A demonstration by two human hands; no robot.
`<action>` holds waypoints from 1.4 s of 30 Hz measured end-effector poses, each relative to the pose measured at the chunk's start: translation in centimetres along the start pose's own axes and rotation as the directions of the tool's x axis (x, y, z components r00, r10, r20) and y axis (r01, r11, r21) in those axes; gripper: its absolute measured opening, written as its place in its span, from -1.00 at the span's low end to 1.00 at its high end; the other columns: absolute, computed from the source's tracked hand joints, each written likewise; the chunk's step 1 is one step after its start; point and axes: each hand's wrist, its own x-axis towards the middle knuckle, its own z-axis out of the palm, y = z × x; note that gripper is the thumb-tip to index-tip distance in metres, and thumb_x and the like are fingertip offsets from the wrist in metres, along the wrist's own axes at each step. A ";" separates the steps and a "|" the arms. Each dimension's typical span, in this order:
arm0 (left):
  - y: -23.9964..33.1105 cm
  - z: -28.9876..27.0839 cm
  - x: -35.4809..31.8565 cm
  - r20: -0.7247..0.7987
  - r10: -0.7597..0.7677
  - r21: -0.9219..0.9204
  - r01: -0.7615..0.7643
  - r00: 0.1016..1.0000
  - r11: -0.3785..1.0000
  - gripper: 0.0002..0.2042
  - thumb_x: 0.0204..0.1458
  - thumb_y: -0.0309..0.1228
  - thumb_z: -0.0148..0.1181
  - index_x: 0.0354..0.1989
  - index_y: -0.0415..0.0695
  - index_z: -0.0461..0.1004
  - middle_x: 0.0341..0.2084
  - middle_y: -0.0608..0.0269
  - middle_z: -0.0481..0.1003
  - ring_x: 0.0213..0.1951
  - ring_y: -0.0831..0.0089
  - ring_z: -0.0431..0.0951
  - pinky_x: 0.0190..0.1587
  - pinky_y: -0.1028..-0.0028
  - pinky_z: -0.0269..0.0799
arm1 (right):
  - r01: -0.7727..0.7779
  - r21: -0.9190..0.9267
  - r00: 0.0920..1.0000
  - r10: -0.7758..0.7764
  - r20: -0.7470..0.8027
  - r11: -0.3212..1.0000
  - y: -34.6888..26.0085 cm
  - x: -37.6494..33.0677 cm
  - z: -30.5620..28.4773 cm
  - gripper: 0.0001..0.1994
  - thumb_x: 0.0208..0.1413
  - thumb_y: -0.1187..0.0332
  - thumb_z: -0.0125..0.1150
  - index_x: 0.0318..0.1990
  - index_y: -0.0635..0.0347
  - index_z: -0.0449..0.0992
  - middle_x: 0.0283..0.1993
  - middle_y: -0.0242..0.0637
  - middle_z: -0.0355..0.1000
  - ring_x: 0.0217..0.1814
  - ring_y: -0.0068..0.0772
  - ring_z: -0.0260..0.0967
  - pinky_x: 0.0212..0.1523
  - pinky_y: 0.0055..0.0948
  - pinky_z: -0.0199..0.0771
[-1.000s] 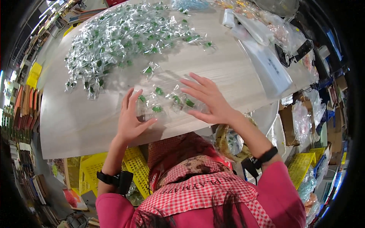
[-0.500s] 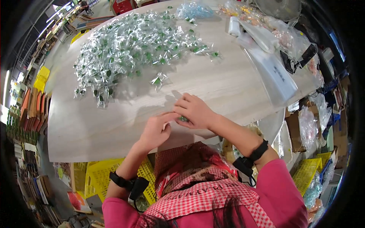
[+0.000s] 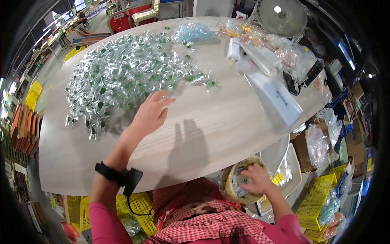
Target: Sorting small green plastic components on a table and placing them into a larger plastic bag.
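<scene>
My left hand (image 3: 148, 114) is over the table at the near edge of a broad pile of clear wrapped pieces with green centres (image 3: 122, 67). Its fingers stretch out apart, and nothing shows in them. Low on the right, my right hand (image 3: 256, 179) hangs at the mouth of a round, cream-coloured container (image 3: 228, 185) just off the table's front edge. Those fingers are spread and slightly bent, with no object visible between them. Inside the container are shiny clear pieces, partly hidden by the hand.
A pale wooden table (image 3: 203, 150) spans the middle. At the far side lie blue wrapped pieces (image 3: 191, 32), orange ones (image 3: 243, 30) and a fan (image 3: 282, 17). Flat clear plastic bags (image 3: 276, 99) lie on the right. Yellow crates (image 3: 315, 203) stand beyond the table's edge.
My hands were together over the table with a small green piece at the fingers. They have parted: the left toward the pile, the right down to the container. The green piece no longer shows.
</scene>
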 end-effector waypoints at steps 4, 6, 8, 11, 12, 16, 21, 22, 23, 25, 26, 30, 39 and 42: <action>-3.8 1.4 6.0 0.034 0.077 0.226 -0.083 0.996 0.971 -0.55 -0.11 -0.64 0.08 0.03 -0.12 0.51 0.26 -0.07 0.22 0.27 -0.01 0.21 0.24 0.16 0.26 | 0.141 0.160 0.987 -0.127 -0.096 0.977 0.3 2.1 -1.9 -0.68 -0.13 0.15 0.43 -0.18 -0.01 0.62 -0.20 -0.30 0.53 -0.09 -0.21 0.46 -0.11 -0.27 0.41; -5.3 2.1 8.9 0.029 0.084 0.287 -0.089 0.996 0.954 -0.52 -0.13 -0.63 0.09 0.07 -0.12 0.49 0.30 -0.05 0.17 0.33 0.01 0.15 0.29 0.12 0.21 | 0.234 0.200 0.956 -0.188 -0.226 0.951 0.5 5.6 -4.1 -0.65 -0.10 0.30 0.40 -0.09 0.04 0.59 -0.03 -0.26 0.51 0.04 -0.13 0.42 0.04 -0.23 0.36; -6.4 2.3 11.2 0.122 -0.027 0.438 -0.029 0.992 0.898 -0.43 -0.11 -0.54 0.15 0.20 -0.06 0.40 0.37 -0.02 0.06 0.40 -0.01 0.01 0.35 -0.05 0.06 | 0.305 0.154 0.913 -0.243 -0.327 0.940 0.9 10.3 -6.0 -0.62 -0.06 0.37 0.35 0.00 0.04 0.56 0.11 -0.26 0.47 0.18 -0.10 0.35 0.17 -0.20 0.28; -6.0 2.4 13.6 0.166 -0.161 0.458 0.068 0.973 0.886 -0.36 -0.03 -0.38 0.24 0.32 0.03 0.25 0.41 0.01 -0.05 0.42 -0.07 -0.08 0.37 -0.10 -0.05 | 0.337 -0.017 0.871 -0.319 -0.373 0.941 2.6 19.3 -7.7 -0.47 -0.03 0.38 0.29 0.18 -0.03 0.43 0.28 -0.26 0.33 0.33 -0.03 0.19 0.26 -0.15 0.18; -6.6 2.8 14.5 0.217 -0.204 0.478 0.078 0.955 0.875 -0.29 0.02 -0.17 0.25 0.38 0.08 0.15 0.44 0.01 -0.11 0.43 -0.12 -0.14 0.36 -0.22 -0.14 | 0.351 -0.064 0.867 -0.350 -0.355 0.934 2.9 22.4 -8.2 -0.44 0.00 0.33 0.29 0.23 -0.06 0.38 0.33 -0.28 0.27 0.36 -0.04 0.15 0.28 -0.10 0.14; -9.1 5.5 14.6 0.166 -0.299 0.459 0.195 0.940 0.867 -0.24 0.03 0.18 0.09 0.41 0.19 0.11 0.45 0.04 -0.15 0.43 -0.18 -0.17 0.33 -0.34 -0.25 | 0.351 -0.226 0.846 -0.411 -0.339 0.909 3.6 34.3 -7.2 -0.40 0.10 0.09 0.23 0.31 -0.13 0.27 0.41 -0.34 0.17 0.42 -0.03 0.07 0.31 0.09 0.05; -9.7 7.8 13.1 0.209 -0.319 0.535 0.165 0.925 0.828 -0.24 0.06 0.37 -0.21 0.39 0.26 0.15 0.45 0.12 -0.09 0.42 -0.18 -0.13 0.33 -0.35 -0.32 | 0.317 -0.202 0.872 -0.369 -0.322 0.927 3.1 41.2 -4.3 -0.39 0.10 0.07 0.24 0.31 -0.05 0.29 0.36 -0.31 0.24 0.38 0.05 0.13 0.39 -0.07 0.07; -9.5 7.7 12.9 0.222 -0.293 0.496 0.151 0.930 0.855 -0.26 0.07 0.36 -0.22 0.38 0.28 0.16 0.44 0.11 -0.07 0.41 -0.19 -0.11 0.33 -0.35 -0.31 | 0.304 -0.095 0.912 -0.318 -0.261 0.948 3.3 41.4 -3.6 -0.38 0.10 0.07 0.25 0.32 -0.04 0.28 0.36 -0.29 0.24 0.39 0.06 0.13 0.40 -0.07 0.05; -9.0 7.7 12.6 0.237 -0.263 0.454 0.132 0.935 0.881 -0.28 0.08 0.36 -0.24 0.38 0.30 0.17 0.43 0.10 -0.05 0.41 -0.19 -0.09 0.33 -0.35 -0.30 | 0.293 -0.080 0.917 -0.304 -0.259 0.953 3.9 41.1 -3.0 -0.38 0.10 0.07 0.25 0.32 -0.04 0.28 0.36 -0.29 0.24 0.39 0.06 0.13 0.40 -0.07 0.05; -8.1 7.7 11.6 0.250 -0.238 0.438 0.110 0.938 0.892 -0.32 0.11 0.33 -0.22 0.35 0.29 0.21 0.41 0.08 0.02 0.39 -0.20 -0.05 0.31 -0.35 -0.24 | 0.380 -0.050 0.895 -0.381 -0.233 0.923 4.9 39.6 -2.9 -0.37 0.15 -0.07 0.14 0.35 -0.11 0.24 0.39 -0.29 0.21 0.46 0.04 0.03 0.37 0.00 0.06; -7.5 7.9 11.3 0.251 -0.182 0.402 0.068 0.951 0.913 -0.33 0.11 0.31 -0.18 0.34 0.28 0.23 0.39 0.06 0.05 0.38 -0.20 -0.02 0.30 -0.35 -0.20 | 0.366 -0.035 0.903 -0.364 -0.229 0.930 5.5 38.3 -2.8 -0.37 0.15 -0.07 0.14 0.35 -0.11 0.24 0.39 -0.29 0.21 0.46 0.04 0.03 0.37 0.00 0.06; -3.8 8.2 8.5 0.263 -0.003 0.305 -0.080 0.965 0.949 -0.37 0.10 0.25 -0.06 0.31 0.24 0.27 0.34 0.03 0.13 0.34 -0.20 0.06 0.28 -0.34 -0.11 | 0.347 0.014 0.900 -0.328 -0.286 0.938 5.3 31.3 -3.3 -0.40 0.14 -0.03 0.16 0.30 -0.02 0.30 0.35 -0.21 0.25 0.40 0.09 0.11 0.35 -0.11 0.12; -0.8 5.9 3.4 0.346 0.038 0.294 -0.147 0.938 0.944 -0.39 0.09 0.14 0.07 0.30 0.20 0.27 0.35 0.08 0.12 0.37 -0.10 0.04 0.33 -0.27 -0.14 | 0.174 0.599 0.886 0.141 -0.442 0.781 7.6 19.0 -6.4 -0.42 0.14 0.29 0.16 0.34 0.12 0.23 0.38 -0.14 0.19 0.43 -0.11 0.10 0.42 -0.28 -0.01; -1.5 4.3 2.0 0.344 -0.038 0.336 -0.086 0.938 0.938 -0.42 0.10 0.11 0.08 0.29 0.21 0.29 0.35 0.03 0.10 0.39 -0.08 0.00 0.34 -0.28 -0.16 | 0.131 0.381 0.937 0.011 -0.349 0.915 6.5 16.5 -5.5 -0.46 0.13 0.32 0.14 0.31 0.06 0.27 0.36 -0.15 0.21 0.41 -0.12 0.14 0.38 -0.28 0.06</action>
